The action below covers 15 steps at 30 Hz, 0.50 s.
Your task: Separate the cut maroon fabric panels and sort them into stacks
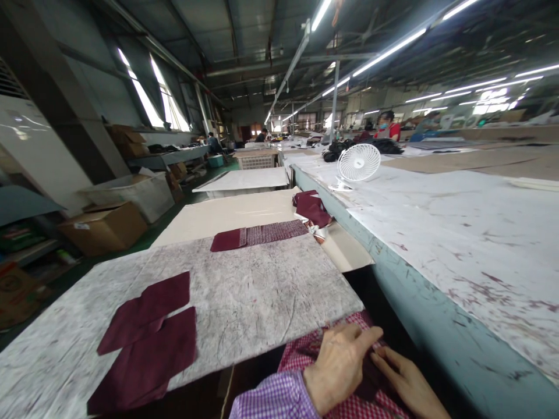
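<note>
Low at the right of the head view, my left hand (338, 361) is closed, its thumb and fingers pinched at a dark maroon fabric piece (368, 379). Close beside it, my right hand (408, 381) has its thumb and fingers closed at the same cloth. Both hands are over red-and-white checked cloth (301, 352), just off the table's near corner. The left hand hides most of what is pinched. On the mottled table (262, 291), two maroon fabric pieces (161, 349) lie at the left. A row of overlapping maroon pieces (266, 234) stretches across its far side.
Crumpled maroon cloth (312, 208) sits by the far corner. A long blue-edged table (437, 233) runs along the right, with a white fan (358, 163) on it. Cardboard boxes (105, 227) stand at the left. A person in red (388, 128) is farther back.
</note>
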Each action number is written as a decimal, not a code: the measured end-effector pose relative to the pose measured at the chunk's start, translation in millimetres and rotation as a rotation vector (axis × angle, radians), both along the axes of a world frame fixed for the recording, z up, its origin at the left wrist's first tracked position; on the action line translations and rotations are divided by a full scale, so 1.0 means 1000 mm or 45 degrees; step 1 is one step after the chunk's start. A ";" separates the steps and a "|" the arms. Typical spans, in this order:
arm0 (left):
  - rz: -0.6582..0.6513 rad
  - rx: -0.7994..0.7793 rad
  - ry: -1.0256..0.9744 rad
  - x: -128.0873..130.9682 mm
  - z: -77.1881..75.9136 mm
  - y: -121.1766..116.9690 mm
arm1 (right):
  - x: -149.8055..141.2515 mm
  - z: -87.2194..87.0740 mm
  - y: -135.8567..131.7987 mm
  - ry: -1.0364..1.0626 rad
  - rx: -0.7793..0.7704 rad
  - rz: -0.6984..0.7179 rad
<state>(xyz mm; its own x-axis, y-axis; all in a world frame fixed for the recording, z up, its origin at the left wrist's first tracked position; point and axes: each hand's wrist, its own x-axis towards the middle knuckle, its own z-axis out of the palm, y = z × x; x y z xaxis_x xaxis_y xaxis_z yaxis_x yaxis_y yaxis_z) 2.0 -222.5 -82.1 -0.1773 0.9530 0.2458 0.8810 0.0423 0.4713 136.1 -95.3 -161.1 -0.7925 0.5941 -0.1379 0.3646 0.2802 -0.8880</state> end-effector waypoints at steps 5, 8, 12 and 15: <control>-0.218 0.074 0.144 0.009 0.010 -0.001 | 0.004 0.001 0.001 0.075 -0.128 -0.040; -0.278 0.095 0.186 0.012 0.007 0.001 | 0.005 0.001 0.003 0.121 -0.147 -0.042; -0.289 0.066 0.166 0.010 0.000 0.002 | 0.003 0.006 0.003 0.104 -0.200 0.047; -0.282 0.023 0.159 0.009 -0.005 0.003 | 0.001 0.009 0.002 0.073 -0.152 0.047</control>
